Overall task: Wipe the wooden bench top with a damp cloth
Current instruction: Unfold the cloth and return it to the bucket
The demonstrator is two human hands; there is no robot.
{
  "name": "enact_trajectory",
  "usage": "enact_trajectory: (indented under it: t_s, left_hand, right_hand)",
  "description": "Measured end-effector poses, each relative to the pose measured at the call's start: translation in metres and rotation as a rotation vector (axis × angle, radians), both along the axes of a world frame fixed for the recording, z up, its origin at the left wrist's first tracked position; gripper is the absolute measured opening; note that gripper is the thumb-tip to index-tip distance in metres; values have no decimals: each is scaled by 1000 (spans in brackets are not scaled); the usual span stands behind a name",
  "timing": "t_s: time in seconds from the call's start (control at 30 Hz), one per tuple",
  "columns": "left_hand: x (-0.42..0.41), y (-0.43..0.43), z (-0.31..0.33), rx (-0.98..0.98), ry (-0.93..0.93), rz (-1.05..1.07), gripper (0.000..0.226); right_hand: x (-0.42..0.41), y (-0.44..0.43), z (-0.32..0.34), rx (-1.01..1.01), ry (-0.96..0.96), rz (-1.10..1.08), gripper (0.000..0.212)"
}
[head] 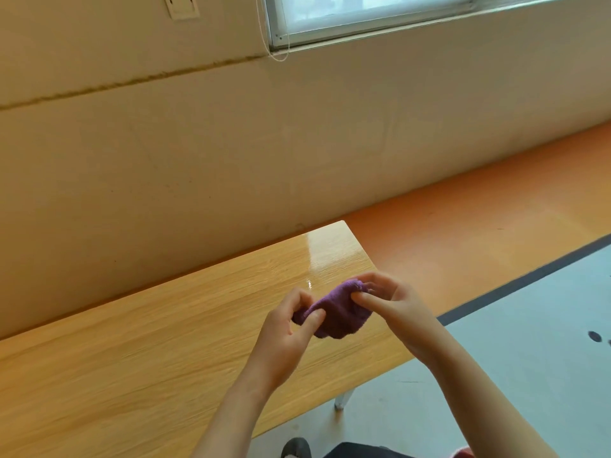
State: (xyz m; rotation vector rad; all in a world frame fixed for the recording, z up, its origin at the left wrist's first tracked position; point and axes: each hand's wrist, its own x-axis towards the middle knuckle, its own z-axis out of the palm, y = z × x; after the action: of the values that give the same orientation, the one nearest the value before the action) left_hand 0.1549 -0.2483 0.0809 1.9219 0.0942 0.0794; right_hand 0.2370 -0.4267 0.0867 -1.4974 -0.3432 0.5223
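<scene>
Left hand (285,332) and right hand (398,304) each pinch one end of the cloth (334,310), which we hold bunched over the worktop (158,345) near its right end; contact with the surface cannot be confirmed. Risk, as we judge it: a bunched cloth wipes a narrow strip and leaves unwiped patches. Spread it flat first.

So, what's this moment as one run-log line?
left hand pinches purple cloth | right hand pinches it | held over wooden bench top
</scene>
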Motion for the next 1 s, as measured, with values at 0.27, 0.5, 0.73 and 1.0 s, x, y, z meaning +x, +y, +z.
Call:
enact_trajectory:
  t_s: [0.27, 0.5, 0.73, 1.0]
  left_hand:
    - [7, 9, -5, 78, 41, 133, 8]
    - [2, -4, 2, 163, -76, -20, 52]
    - [8, 14, -2, 18, -110, 6, 26]
    - [11, 54, -12, -173, 54, -27, 6]
  right_hand:
    - [1, 14, -4, 7, 98, -58, 15]
    - [-1, 32, 3, 67, 163, -185, 24]
    - [-12, 45, -1, 133, 245, -156, 33]
    - [-13, 29, -3, -54, 176, -120, 18]
